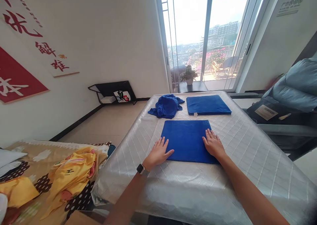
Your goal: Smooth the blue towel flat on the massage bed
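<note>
A blue towel (187,140) lies flat as a rectangle near the front of the silvery quilted mattress (250,142). On its left edge rests my left hand (158,153), fingers spread, with a dark watch on the wrist. My right hand (213,143) lies flat over the right edge, its fingers also stretched out. Neither hand grasps the cloth. Behind it, to the right, is a folded stack of blue towels (208,104) with a small white tag at its front edge. A crumpled blue towel (167,106) sits at the back left.
On the left, a low bed (39,155) carries yellow clothing (71,168). A grey padded chair (292,86) stands right of the mattress. Beyond the far edge are a potted plant (189,74) and a sliding glass door (210,30). A black rack (106,88) sits by the wall.
</note>
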Action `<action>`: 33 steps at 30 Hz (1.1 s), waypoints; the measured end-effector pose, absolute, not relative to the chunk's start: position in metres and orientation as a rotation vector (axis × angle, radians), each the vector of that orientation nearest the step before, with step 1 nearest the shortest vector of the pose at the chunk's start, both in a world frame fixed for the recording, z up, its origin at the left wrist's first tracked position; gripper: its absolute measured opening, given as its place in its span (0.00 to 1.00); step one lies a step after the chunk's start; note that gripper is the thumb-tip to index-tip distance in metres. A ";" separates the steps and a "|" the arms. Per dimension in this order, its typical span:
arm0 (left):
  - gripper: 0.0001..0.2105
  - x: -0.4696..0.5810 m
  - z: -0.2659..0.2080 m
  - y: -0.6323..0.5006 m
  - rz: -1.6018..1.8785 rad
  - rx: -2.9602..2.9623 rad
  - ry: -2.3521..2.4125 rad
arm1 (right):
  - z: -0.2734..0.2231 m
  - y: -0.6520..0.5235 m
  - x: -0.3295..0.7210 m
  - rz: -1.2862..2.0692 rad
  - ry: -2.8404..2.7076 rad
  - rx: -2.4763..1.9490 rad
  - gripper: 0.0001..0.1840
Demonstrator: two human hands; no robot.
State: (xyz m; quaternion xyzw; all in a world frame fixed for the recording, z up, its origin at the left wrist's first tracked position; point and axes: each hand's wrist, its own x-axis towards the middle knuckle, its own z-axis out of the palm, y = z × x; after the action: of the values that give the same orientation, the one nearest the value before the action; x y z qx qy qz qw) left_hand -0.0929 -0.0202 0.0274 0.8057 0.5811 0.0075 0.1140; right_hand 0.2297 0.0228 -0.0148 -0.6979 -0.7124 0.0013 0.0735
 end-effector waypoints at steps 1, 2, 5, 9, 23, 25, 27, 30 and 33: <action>0.40 -0.080 0.032 -0.013 0.052 2.395 1.674 | -0.017 0.023 0.230 -0.001 -2.150 -2.092 0.35; 0.38 -0.062 0.036 -0.005 0.088 2.448 1.598 | -0.018 0.022 0.231 -0.005 -2.161 -2.090 0.35; 0.34 0.011 0.037 0.020 0.180 2.626 1.219 | -0.017 0.021 0.232 -0.025 -2.184 -2.087 0.34; 0.32 0.095 0.019 0.044 0.307 2.714 1.167 | -0.014 0.017 0.233 -0.061 -2.236 -2.061 0.32; 0.39 -0.037 -0.005 0.062 0.204 2.474 1.765 | -0.016 0.023 0.232 0.046 -2.170 -2.101 0.34; 0.39 -0.056 -0.007 0.062 0.213 2.413 1.865 | -0.016 0.024 0.232 0.026 -2.168 -2.107 0.34; 0.39 -0.065 -0.009 0.061 0.229 2.378 1.917 | -0.016 0.023 0.231 0.002 -2.171 -2.116 0.34; 0.39 -0.068 -0.011 0.061 0.229 2.356 1.924 | -0.014 0.019 0.228 -0.048 -2.179 -2.127 0.34; 0.39 -0.067 -0.010 0.061 0.226 2.361 1.907 | -0.010 0.016 0.226 -0.121 -2.182 -2.146 0.34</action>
State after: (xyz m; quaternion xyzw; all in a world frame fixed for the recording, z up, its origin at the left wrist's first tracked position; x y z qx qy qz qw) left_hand -0.0674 0.0615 -0.0104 0.7748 0.6259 0.0742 0.0491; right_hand 0.2264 0.0165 -0.0097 -0.7001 -0.7119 -0.0396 0.0393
